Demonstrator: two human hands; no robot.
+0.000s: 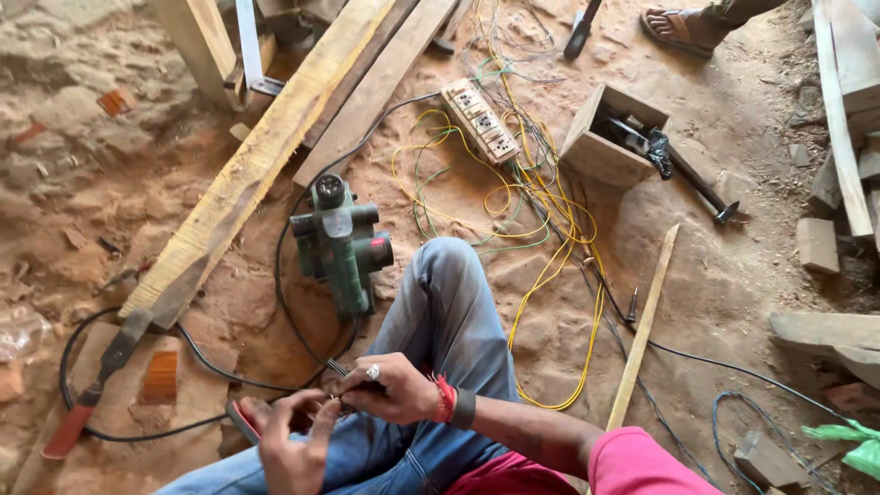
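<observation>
Black cable (302,374) from the green electric planer (341,240) runs across the sandy floor and ends between the person's two hands, low in the view, just above the bent knee in blue jeans (449,312). The right hand (390,390), with a ring on one finger and a red thread and dark band at the wrist, has its fingers pinched together on the cable's end. The left hand (295,438) sits just beside it, fingers curled in toward the same spot; whether it actually grips the cable or only touches it, I cannot tell.

The planer lies on the ground just beyond the knee, its cable looping out to the left and back. Beside it a long wooden plank (257,165) slants across the dirt, and a red-handled saw (96,385) lies near the plank's lower end. Farther off, yellow and green wires (541,229) tangle around a white socket board (481,120). A small wooden box (610,137) with tools stands to the right of that, a thin wooden strip (644,325) lies nearer, and another person's sandalled foot (678,29) shows at the top edge.
</observation>
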